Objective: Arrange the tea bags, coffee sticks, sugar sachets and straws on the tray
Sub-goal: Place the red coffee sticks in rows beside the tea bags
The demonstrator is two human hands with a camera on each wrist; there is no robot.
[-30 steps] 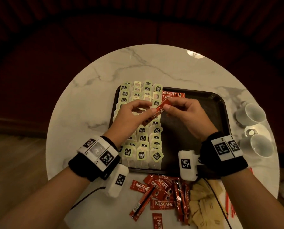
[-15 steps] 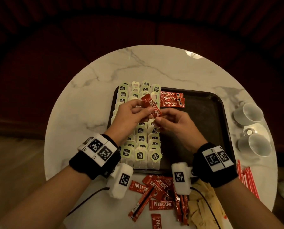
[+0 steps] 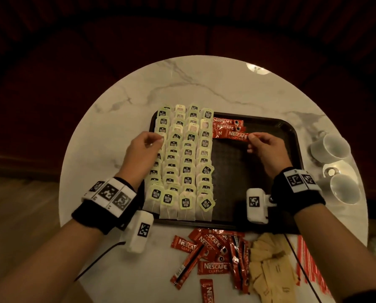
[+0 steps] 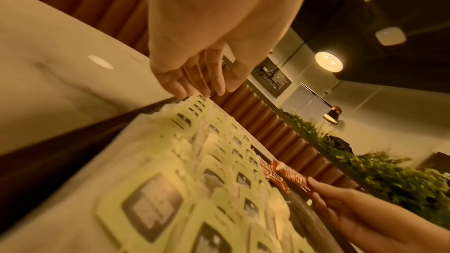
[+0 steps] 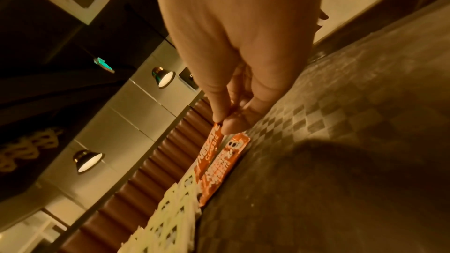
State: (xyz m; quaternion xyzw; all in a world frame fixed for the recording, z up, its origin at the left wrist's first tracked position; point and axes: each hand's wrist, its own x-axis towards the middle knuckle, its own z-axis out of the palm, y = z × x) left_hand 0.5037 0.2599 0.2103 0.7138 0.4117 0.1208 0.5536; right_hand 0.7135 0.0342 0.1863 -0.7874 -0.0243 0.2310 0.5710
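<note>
Red foil coffee stick [image 3: 237, 135], pinched at its end by the right hand [image 3: 267, 147], could skew across the 2 laid sticks [image 3: 226, 124] when released, while the left hand [image 3: 142, 149] hovers loosely curled, holding nothing, over the tea bags [image 3: 183, 162].

Tea bags [image 3: 183, 162]: pale green tags, four overlapping columns filling the left part of the black tray [image 3: 268, 125]. Red coffee sticks [image 3: 226, 125] on tray: lying crosswise at the far edge, just right of the tea bags; nearest one [image 3: 235, 135] held at its right end. More red coffee sticks [image 3: 209, 256] in a loose pile on the tabletop [image 3: 204, 84] near the tray's front edge, tan sugar sachets [image 3: 270, 265] right of them, red straws [image 3: 309, 265] further right.
</note>
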